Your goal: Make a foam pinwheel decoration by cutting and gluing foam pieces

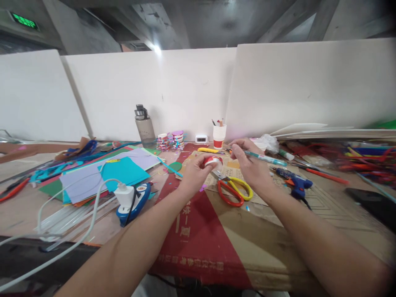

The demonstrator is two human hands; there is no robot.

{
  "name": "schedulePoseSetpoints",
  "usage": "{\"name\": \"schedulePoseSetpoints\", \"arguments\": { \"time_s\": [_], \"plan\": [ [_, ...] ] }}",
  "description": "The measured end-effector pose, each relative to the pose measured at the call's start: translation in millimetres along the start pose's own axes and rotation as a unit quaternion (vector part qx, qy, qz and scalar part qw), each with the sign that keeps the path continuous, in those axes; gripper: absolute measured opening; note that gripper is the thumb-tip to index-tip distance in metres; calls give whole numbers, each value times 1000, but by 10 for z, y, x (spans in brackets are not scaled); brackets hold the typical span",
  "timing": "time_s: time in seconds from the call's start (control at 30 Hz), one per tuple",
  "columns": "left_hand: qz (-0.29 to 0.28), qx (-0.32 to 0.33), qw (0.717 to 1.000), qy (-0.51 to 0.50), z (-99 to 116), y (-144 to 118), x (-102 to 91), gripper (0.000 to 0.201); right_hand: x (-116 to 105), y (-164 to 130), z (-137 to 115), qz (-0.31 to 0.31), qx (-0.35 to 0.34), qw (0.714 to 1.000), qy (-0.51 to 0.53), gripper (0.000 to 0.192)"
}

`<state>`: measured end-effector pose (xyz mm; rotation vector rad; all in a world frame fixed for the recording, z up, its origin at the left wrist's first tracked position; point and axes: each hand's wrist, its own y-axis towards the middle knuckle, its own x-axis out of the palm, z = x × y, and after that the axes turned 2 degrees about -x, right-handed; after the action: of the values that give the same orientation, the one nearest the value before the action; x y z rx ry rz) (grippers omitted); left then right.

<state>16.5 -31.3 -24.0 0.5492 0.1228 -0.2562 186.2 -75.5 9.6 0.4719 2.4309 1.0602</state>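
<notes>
A small red-and-white paper cup (213,163) sits pinched in the left hand (195,173), lifted just above the cardboard work surface (272,243), near the middle of the desk; the fingers wrap its side and the thumb presses the near edge, so the grip is clamped firmly on the cup — held up close, it seems, so the tip of a tool can reach it. The right hand (251,165) comes in from the other side, its fingers closed around a teal pen (262,157), held like a writing tool with the point aimed toward the cup and the barrel trailing off to the right; whether the tip touches the cup I cannot tell.

Just under the hands lie red-and-yellow scissors (232,189), blades shut, handles toward the person — parked within easy reach; to the right a blue glue gun (293,181) rests on the cardboard, nozzle pointing left. A yellow utility knife (208,150) lies just behind the cup; beyond it stands a paper cup of pens (219,136), kept upright against the white partition (185,86), with a small white clock (201,138) and a stack of finished coloured rounds (173,140) beside a grey water bottle (144,126). Off to the left, sheets of coloured paper (102,175) fan out flat; a white charger plug (124,194) lies near them.
</notes>
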Motion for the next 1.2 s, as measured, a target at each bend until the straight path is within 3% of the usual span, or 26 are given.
{"name": "schedulePoseSetpoints", "arguments": {
  "time_s": [0.1, 0.17, 0.33, 0.4, 0.57, 0.67, 0.8, 0.87, 1.1, 1.2],
  "plan": [
    [2, -16, 1000, -17, -48, 8, -2, 24, -17, 47, 333, -49, -7, 996, -71, 16],
    [4, -33, 999, -34, -74, 17, -11, 25, -49, 69, 578, -140, -43, 976, -163, 21],
    [-6, -92, 993, -73, -133, 44, -30, 29, -86, 72, 930, -316, 35, 854, -411, 37],
    [-10, -131, 986, -102, -152, 48, -29, 34, -74, 54, 947, -346, 52, 830, -435, 37],
    [13, -223, 953, -206, -165, 57, -26, 36, -66, 46, 874, -344, 68, 818, -456, 40],
    [34, -259, 935, -239, -147, 71, -35, 30, -39, 88, 780, -320, 71, 840, -433, 43],
    [46, -269, 919, -285, -91, 78, -43, 24, 72, 103, 574, -233, 63, 944, -227, 31],
    [32, -276, 909, -311, -53, 77, -37, 22, 130, 74, 477, -206, 68, 968, -123, 25],
    [-46, -266, 902, -336, 0, 48, -15, 23, 172, 13, 381, -162, 145, 975, -36, 6],
    [-77, -246, 908, -332, -3, 25, -20, 33, 171, 10, 385, -165, 122, 978, -25, 13]
  ]
}}
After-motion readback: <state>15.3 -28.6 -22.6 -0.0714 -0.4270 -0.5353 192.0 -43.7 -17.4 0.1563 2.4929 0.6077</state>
